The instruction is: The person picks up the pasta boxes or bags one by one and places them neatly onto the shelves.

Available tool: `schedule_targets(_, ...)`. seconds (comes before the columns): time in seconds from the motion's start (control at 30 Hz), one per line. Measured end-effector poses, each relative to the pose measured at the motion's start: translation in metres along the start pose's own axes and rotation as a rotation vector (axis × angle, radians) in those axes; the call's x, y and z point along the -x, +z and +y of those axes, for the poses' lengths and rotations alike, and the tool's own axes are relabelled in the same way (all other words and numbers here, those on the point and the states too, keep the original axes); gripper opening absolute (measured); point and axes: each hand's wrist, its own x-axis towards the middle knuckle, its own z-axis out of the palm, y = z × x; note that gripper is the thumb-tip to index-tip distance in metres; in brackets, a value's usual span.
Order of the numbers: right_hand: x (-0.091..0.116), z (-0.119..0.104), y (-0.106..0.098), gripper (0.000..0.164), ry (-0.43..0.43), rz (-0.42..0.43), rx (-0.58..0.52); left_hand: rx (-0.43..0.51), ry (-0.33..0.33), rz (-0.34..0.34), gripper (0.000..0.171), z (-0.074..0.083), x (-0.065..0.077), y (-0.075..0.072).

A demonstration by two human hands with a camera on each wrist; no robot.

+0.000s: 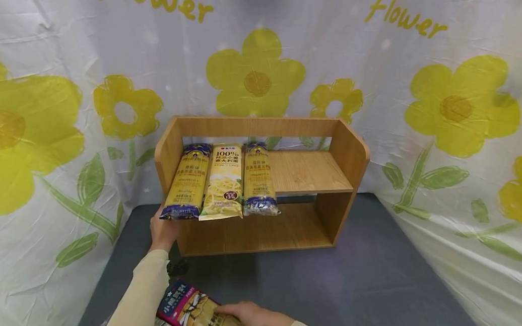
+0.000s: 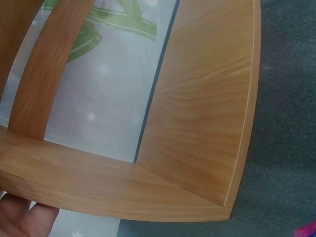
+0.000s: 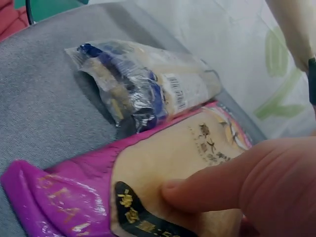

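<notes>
My left hand (image 1: 163,229) grips the left side panel of a two-tier wooden shelf (image 1: 258,123). In the left wrist view its fingers (image 2: 37,219) lie along the panel's outer face; the thumb is hidden. On the upper tier, side by side, lie a yellow-and-blue spaghetti pack (image 1: 188,180), a cream noodle pack (image 1: 223,181) and another yellow-and-blue spaghetti pack (image 1: 258,178). My right hand (image 1: 258,322) holds a magenta-and-tan pasta pack (image 1: 199,314) near the front of the table, thumb pressed on its face in the right wrist view.
A clear-ended pack with a barcode (image 3: 143,84) lies on the grey table (image 1: 364,277) beside the magenta pack. A small dark object (image 1: 177,266) sits near the left forearm. Behind the shelf and along both sides hangs a flower-printed curtain (image 1: 389,118).
</notes>
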Motion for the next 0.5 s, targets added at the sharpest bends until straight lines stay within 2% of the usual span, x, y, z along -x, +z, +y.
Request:
schedule_targets(0.1,-0.004,-0.003,-0.004,0.083,-0.054,-0.064,0.041,0.004,-0.01,-0.006,0.052,0.0,-0.001,-0.001)
schedule_targets(0.23,-0.011,-0.005,-0.011,0.076,-0.122,-0.193,0.038,-0.006,-0.008,-0.01,0.051,0.0,-0.001,-0.001)
schedule_targets(0.37,-0.015,-0.002,-0.021,0.071,-0.126,-0.324,-0.094,-0.02,0.008,-0.014,0.05,-0.001,0.0,-0.001)
schedule_targets(0.5,-0.01,0.005,-0.027,0.074,-0.083,-0.362,-0.202,-0.024,0.03,-0.01,0.046,0.0,0.001,-0.002)
